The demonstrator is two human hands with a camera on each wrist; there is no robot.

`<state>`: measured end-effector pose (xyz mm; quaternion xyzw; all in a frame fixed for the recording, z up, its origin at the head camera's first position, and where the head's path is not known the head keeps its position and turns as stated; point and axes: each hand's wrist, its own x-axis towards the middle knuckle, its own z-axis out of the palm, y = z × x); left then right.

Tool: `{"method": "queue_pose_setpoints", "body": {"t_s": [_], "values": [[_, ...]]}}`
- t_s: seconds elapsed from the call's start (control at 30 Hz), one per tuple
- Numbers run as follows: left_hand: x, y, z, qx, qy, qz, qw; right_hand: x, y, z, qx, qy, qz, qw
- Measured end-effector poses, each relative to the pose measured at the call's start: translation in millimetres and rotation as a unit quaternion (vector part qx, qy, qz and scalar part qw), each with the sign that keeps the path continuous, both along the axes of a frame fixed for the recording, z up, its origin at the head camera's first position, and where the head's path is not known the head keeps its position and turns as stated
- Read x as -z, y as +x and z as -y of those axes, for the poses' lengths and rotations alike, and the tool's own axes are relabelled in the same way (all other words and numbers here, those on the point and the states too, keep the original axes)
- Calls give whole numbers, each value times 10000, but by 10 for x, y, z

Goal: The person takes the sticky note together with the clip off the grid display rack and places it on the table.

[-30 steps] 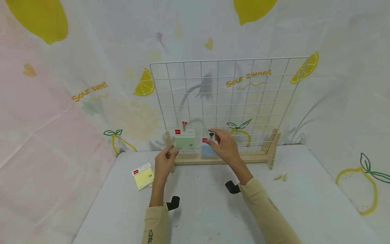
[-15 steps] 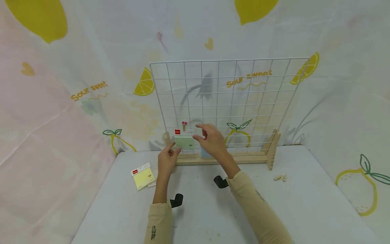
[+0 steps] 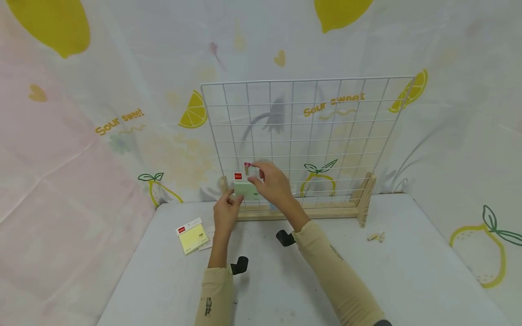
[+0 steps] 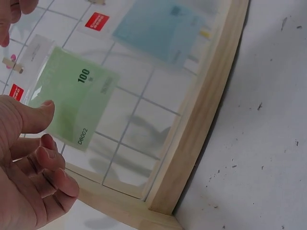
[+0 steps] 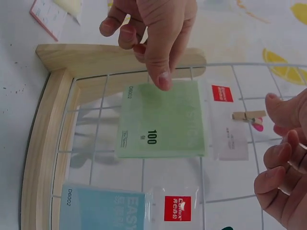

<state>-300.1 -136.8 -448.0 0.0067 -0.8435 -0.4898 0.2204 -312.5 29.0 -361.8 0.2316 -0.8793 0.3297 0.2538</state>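
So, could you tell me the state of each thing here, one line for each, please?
Green note pack: hanging on the grid, clipped at its top.
Pink-heart clip: closed on the green pack's wrapper.
Blue note pack: hanging on the grid.
Wire grid: upright in its wooden base.
Yellow note pack: lying flat on the table.
Left hand: thumb at the green pack's edge.
Right hand: fingers curled near the clip, holding nothing.

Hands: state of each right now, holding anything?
Left hand: open, holds nothing; thumb tip touches the top edge of the green sticky-note pack.
Right hand: fingers loosely curled, empty, beside the small clothespin, not touching it.
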Motion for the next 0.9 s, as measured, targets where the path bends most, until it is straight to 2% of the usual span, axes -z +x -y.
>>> {"method": "queue_pose_setpoints", "body": {"t_s": [0.3,0.6,0.73,0.9], "values": [[59,-79,8,230,129,232,9994,-104,-32,117,316,623,574,9959],[56,-99,12,247,484,217,9983,-239,-36,193,593,1307,1110,9834],[68,-97,14,178,664,152,9975,-253,-38,212,662,1414,1109,9815],[76,-95,21,195,854,96,9961,-244,-33,227,713,1120,815,9878]]}}
